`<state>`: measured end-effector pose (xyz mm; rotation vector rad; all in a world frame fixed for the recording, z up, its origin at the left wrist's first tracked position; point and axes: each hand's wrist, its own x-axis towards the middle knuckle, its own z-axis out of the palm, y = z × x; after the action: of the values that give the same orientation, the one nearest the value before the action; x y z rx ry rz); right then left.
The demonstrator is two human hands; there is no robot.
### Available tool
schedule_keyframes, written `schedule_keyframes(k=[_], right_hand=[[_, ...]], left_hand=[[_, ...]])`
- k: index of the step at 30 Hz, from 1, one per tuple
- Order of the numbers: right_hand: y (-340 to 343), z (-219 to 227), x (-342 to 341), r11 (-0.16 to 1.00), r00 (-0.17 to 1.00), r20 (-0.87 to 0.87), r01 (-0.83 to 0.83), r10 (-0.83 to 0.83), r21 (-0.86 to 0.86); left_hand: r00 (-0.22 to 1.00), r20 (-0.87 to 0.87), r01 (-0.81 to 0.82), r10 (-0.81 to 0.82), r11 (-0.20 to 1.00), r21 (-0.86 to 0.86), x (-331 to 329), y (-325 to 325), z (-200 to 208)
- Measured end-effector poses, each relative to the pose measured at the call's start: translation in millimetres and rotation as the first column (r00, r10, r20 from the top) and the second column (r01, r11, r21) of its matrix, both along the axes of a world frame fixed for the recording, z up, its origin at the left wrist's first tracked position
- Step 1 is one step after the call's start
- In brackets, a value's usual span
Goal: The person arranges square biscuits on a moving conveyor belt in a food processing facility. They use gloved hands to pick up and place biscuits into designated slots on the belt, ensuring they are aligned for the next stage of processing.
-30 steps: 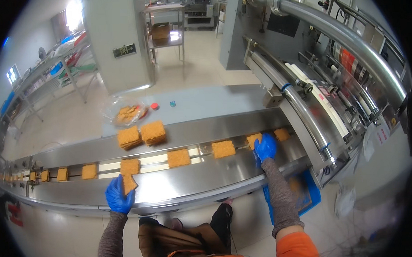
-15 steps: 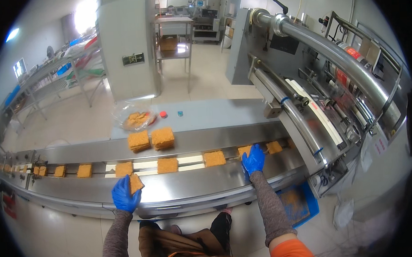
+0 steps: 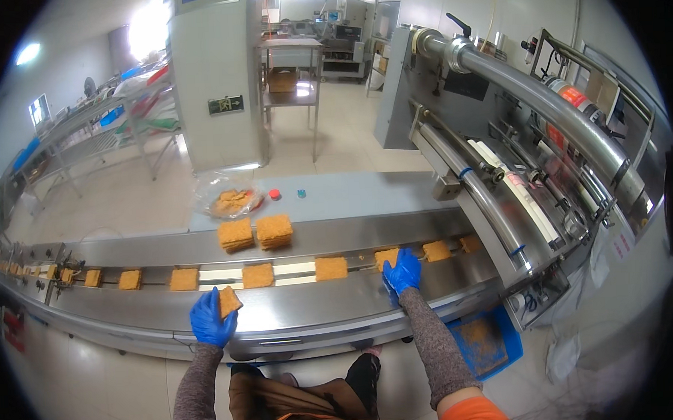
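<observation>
My left hand (image 3: pixel 213 318), in a blue glove, is closed around a golden-orange square cracker (image 3: pixel 228 301) above the near steel edge of the conveyor line. It may be more than one piece thick. Farther right, my blue-gloved right hand (image 3: pixel 403 271) has its fingers around the right side of another square cracker (image 3: pixel 387 258) in the conveyor channel. Part of that cracker is hidden by the fingers. Between the hands, a cracker (image 3: pixel 331 268) and another cracker (image 3: pixel 257 275) lie spaced along the channel.
Two stacks of crackers (image 3: pixel 236 235) stand on the steel behind the channel. A clear bag (image 3: pixel 231 201) of broken pieces, a red cap (image 3: pixel 274 195) and a small blue item (image 3: pixel 301 193) lie beyond. At right is a roller machine (image 3: pixel 494 203); a blue bin (image 3: pixel 511 337) sits below.
The row of crackers has slid left along the channel, and my right hand has moved left and slightly nearer. My left hand still holds its cracker. The whole view has shifted slightly.
</observation>
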<state>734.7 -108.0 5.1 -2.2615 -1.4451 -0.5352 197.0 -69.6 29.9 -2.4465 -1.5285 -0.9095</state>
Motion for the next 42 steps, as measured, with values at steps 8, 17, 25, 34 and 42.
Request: schedule_keyframes(k=[8,17,25,34,42], right_hand=[[1,19,-18,0.988,0.977,-0.182,-0.129,0.112,-0.084],[-1,23,-18,0.988,0.978,-0.209,-0.040,0.008,-0.149],[6,14,-8,0.961,0.959,-0.238,0.088,-0.154,-0.264],[-1,14,11,0.927,0.945,-0.184,0.204,-0.270,-0.315],[-3,19,9,0.919,0.963,-0.135,0.174,-0.234,-0.354]], left_hand=[[1.000,-0.009,-0.020,0.021,1.000,0.021,-6,-3,-3],[0.999,0.008,-0.043,0.044,0.999,-0.015,-4,-4,-2],[0.999,-0.025,-0.029,0.030,0.998,0.047,-6,-3,-4],[1.000,-0.019,-0.019,0.020,0.998,0.057,-4,-3,-1],[0.999,-0.016,-0.033,0.033,0.999,0.025,-3,-4,-1]])
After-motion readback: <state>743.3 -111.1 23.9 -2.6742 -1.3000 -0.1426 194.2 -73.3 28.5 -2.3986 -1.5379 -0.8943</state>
